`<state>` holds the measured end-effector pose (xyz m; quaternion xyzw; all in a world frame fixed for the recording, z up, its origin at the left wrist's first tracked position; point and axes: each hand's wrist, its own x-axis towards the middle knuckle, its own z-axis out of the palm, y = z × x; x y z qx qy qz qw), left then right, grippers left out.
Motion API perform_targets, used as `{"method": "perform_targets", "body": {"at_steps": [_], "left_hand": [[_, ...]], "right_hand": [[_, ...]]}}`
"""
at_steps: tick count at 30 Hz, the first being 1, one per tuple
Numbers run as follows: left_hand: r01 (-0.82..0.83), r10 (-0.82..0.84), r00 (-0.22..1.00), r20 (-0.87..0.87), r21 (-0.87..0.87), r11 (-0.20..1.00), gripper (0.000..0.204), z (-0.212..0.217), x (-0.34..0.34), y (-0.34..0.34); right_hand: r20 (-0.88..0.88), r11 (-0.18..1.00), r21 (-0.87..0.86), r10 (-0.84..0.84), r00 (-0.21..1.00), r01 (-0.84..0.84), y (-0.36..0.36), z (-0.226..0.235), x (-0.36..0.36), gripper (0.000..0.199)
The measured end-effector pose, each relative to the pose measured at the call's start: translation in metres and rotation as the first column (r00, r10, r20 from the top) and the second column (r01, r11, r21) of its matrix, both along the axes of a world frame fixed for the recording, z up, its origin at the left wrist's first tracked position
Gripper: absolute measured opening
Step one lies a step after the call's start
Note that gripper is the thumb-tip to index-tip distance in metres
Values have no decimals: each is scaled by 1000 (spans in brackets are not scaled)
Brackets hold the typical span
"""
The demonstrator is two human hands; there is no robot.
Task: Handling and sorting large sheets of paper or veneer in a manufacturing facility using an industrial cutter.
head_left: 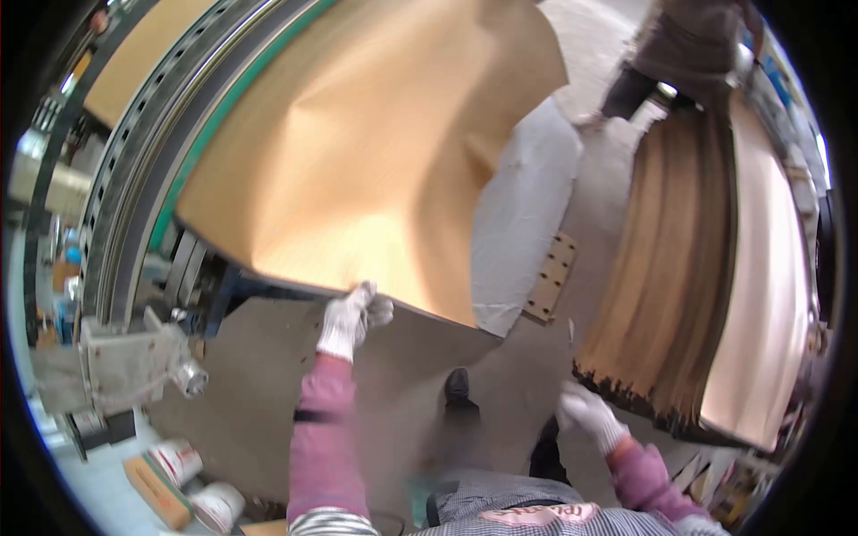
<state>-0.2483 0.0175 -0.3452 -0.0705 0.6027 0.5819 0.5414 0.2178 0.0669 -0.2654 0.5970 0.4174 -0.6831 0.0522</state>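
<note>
Machinery of grey metal (134,170), edged with a long green strip (234,100), occupies the far left of our view; the fisheye lens bends both into arcs. Below it we locate a pale grey metal bracket with a round knob (125,362). Near the lower left rim, a brown cardboard box (156,493) lies beside two white cylindrical containers (217,507), one of them marked in red.

To the right of the green strip, a large, flexible tan sheet with a smooth, rippled surface (357,179) extends from the upper edge of our view down to our left hand (347,323). This hand, in a white knit glove below a mauve sleeve, is closed on the near edge of the sheet. Under that edge we see the grey floor (268,375) and a dark shoe (457,386).

Along the right side of the tan sheet hangs a light grey, creased sheet (523,205). Just beyond it, a tan board with rows of dark holes (551,279) lies tilted.

Our right hand (588,414), also gloved in white, is just beside the ragged, dark lower end of a tall stack of brown sheets (661,259). Blur prevents us from telling how far its fingers are open, or whether they touch the stack. Behind the stack stands another person in dark clothing (693,45); at its right lies a smooth pale-tan sheet (760,286).
</note>
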Motion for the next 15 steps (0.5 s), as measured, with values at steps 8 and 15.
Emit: {"method": "perform_targets", "body": {"at_steps": [8,15], "left_hand": [[264,-193,954,-231,331,906,29,139,84,-22],[273,-256,961,-102,229,934,43,194,155,-57]], "right_hand": [[-289,597,-468,-800,526,651,91,54,-44,38],[-583,753,347,-295,758,559,48,259,39,48]]}}
